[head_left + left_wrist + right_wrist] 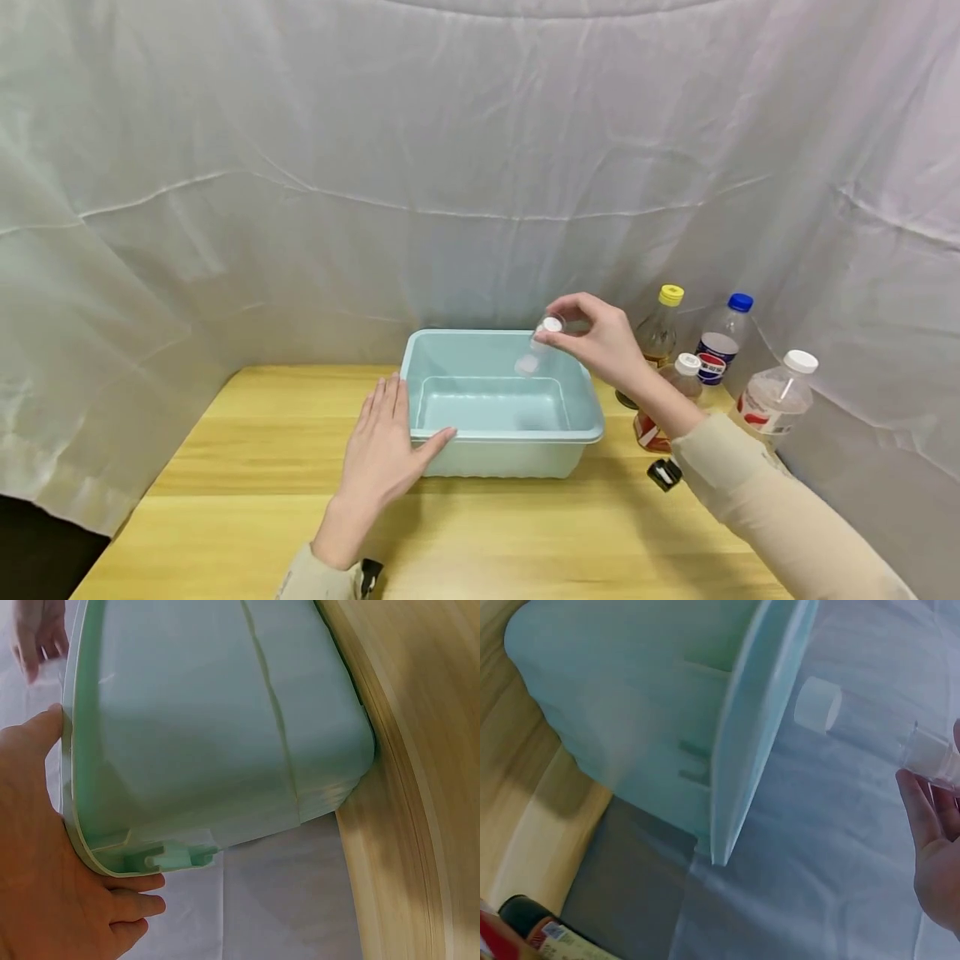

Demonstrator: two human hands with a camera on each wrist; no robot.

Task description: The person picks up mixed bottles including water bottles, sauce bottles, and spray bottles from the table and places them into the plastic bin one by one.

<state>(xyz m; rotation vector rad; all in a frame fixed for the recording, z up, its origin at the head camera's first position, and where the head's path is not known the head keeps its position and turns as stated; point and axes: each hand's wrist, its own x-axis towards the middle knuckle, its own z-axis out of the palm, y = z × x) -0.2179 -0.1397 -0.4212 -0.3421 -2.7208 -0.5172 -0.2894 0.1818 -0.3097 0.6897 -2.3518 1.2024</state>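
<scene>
A light blue plastic basin (498, 458) stands on the wooden table. My left hand (384, 454) rests against its left side, fingers straight; in the left wrist view the thumb (46, 726) touches the rim and the other fingers lie along the outer wall. Above the basin's back right part, my right hand (606, 340) pinches a small clear plastic bottle (537, 343) by its upper end. The bottle is tilted, its lower end pointing down and left. In the right wrist view a white cap (817, 705) shows at the far end and another white part (928, 754) at the fingertips.
Right of the basin stand several capped bottles: a yellow-capped one (670, 298), a blue-capped one (722, 337) and a white-capped one (780, 400), plus another (686, 367) partly behind my right forearm. Grey cloth (480, 208) hangs behind the table (285, 467).
</scene>
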